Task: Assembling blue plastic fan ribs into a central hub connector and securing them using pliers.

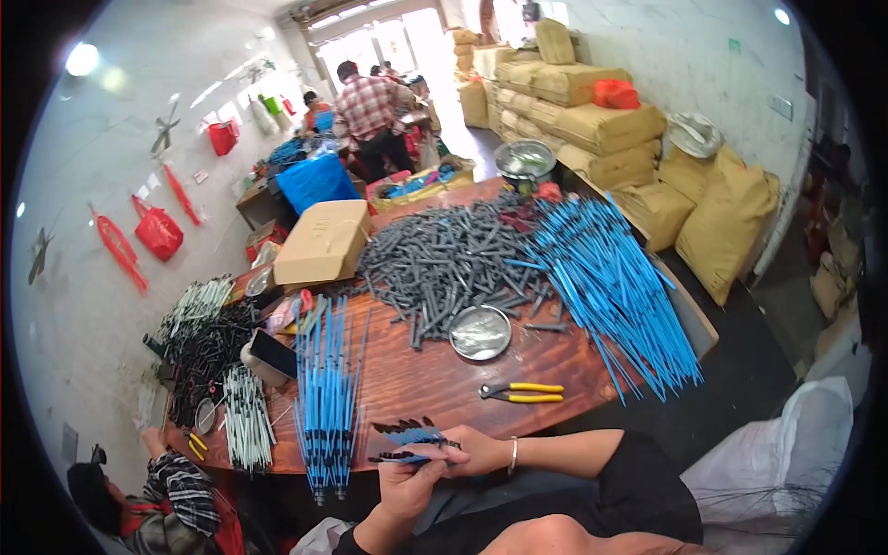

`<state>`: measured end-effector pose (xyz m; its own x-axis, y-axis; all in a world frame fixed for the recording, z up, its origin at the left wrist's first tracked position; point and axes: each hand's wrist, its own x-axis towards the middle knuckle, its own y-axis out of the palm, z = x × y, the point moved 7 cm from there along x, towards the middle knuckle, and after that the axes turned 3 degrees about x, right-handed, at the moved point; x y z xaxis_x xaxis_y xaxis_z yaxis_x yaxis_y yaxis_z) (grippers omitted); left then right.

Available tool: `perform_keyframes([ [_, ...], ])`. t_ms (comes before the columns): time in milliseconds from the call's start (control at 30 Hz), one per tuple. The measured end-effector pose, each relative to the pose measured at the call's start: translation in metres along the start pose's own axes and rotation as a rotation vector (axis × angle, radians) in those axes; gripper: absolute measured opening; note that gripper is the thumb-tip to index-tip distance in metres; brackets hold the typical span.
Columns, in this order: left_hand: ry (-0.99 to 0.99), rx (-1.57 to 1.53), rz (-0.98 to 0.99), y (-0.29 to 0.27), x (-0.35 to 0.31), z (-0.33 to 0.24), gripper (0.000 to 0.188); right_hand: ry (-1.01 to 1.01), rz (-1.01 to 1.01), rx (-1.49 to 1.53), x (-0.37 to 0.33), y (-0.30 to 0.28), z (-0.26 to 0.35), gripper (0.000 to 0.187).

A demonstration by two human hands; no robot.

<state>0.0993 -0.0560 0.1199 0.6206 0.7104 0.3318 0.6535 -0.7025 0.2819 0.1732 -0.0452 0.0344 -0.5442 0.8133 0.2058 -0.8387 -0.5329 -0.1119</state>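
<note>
Close to my body, my left hand (410,483) and my right hand (479,451) come together, both closed on a small bundle of thin blue rods with black ends (416,435). Fingers cover the middle of the bundle. A bracelet circles my right wrist. Just beyond my right hand lie yellow-handled pliers (532,392) on the wooden table (407,370). Left of my hands, more blue rods (326,393) lie side by side. A large fanned heap of blue rods (615,287) covers the table's right side.
A heap of grey tubes (444,264) fills the table's middle, behind a round dish (480,333). A cardboard box (322,242), a phone (274,353) and pale rods (246,421) are on the left. A seated person (176,490) works there; wrapped bales (592,125) line the right wall.
</note>
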Motion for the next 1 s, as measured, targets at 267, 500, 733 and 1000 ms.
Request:
perform_keyframes([
  [267,-0.095,0.123,0.142,0.013,-0.021,0.025,0.013,-0.307,0.081,-0.357,-0.041,-0.043,0.014,0.046],
  [500,-0.181,0.145,0.215,-0.015,-0.025,0.038,0.016,0.363,-0.897,-0.971,-0.09,-0.335,-0.039,0.019],
  [733,-0.147,0.034,0.089,-0.04,-0.01,0.041,0.015,0.813,-1.217,-1.293,-0.11,-0.424,-0.049,0.014],
  [1000,-0.057,-0.067,-0.102,-0.057,-0.005,0.041,0.015,0.991,-0.997,-1.232,-0.092,-0.433,-0.055,0.014],
])
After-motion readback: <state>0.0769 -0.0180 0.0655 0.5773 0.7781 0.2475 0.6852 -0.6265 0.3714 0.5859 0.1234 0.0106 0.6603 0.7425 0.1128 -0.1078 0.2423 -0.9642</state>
